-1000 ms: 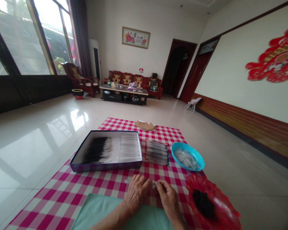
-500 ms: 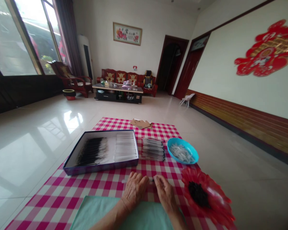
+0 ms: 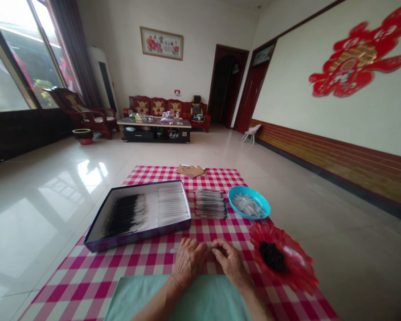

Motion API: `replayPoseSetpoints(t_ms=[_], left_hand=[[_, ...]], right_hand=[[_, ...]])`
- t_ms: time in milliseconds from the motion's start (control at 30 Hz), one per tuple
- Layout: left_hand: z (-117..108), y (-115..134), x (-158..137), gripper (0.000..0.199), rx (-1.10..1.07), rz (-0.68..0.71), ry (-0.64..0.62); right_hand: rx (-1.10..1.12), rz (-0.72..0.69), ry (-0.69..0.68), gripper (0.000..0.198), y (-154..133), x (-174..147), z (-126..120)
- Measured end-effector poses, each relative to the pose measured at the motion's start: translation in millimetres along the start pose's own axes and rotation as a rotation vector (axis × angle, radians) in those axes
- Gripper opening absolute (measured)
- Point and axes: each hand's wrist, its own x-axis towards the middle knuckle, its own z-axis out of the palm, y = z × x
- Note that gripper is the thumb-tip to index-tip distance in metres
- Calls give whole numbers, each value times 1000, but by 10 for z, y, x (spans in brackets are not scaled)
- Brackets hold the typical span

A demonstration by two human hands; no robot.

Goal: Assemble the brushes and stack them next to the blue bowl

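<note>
My left hand (image 3: 190, 256) is closed around a clear pen barrel (image 3: 174, 251), whose pale end sticks out past the fingers on the left. My right hand (image 3: 230, 261) pinches at the barrel's other end, its fingertips close against my left hand; they mostly hide that end. Beyond my hands lies a shallow dark-blue box (image 3: 140, 238). Black pen refills (image 3: 123, 216) fill its left part, and clear barrels (image 3: 173, 205) lie in rows on its right. Beside the box is a stack of pens with dark ends (image 3: 210, 205).
A blue bowl (image 3: 268, 209) holds translucent pieces; a red flower-shaped dish (image 3: 299, 256) nearer me holds small black parts. Brown cardboard (image 3: 192, 170) lies at the far edge of the checked tablecloth (image 3: 76, 278). A green cloth (image 3: 137, 290) is under my forearms.
My right fingertips have moved in against my left hand, covering the dark tip that showed between them before. The view has turned slightly to the right.
</note>
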Motion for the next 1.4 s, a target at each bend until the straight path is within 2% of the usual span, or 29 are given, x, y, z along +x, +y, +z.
replayPoseSetpoints(t_ms=[167, 333, 667, 833, 933, 1033, 1133, 1233, 1300, 1400], left_hand=[[22, -20, 3, 22, 1, 15, 14], [28, -24, -5, 24, 15, 13, 19], [41, -27, 9, 23, 13, 19, 17], [54, -35, 8, 24, 1, 11, 25], [76, -53, 0, 25, -22, 10, 41], [105, -77, -4, 24, -42, 9, 56], [122, -93, -4, 23, -50, 14, 60], [120, -93, -5, 23, -43, 13, 58], [114, -86, -4, 23, -38, 10, 56], [105, -74, 6, 22, -33, 11, 58]], right_hand=[[57, 36, -15, 31, -48, -4, 36], [-110, 31, 84, 26, -55, 12, 68], [-47, -17, 29, 12, -42, 3, 16], [-45, -25, 60, 10, -48, -5, -6], [-107, -104, 135, 11, -71, -15, 20], [-247, -270, 222, 14, -142, 1, 14], [-409, -403, 350, 15, -232, 37, -160], [-600, -438, 541, 16, -248, 56, -540], [-751, -365, 630, 18, -189, 48, -844], [-954, -172, 649, 19, -64, 30, -1206]])
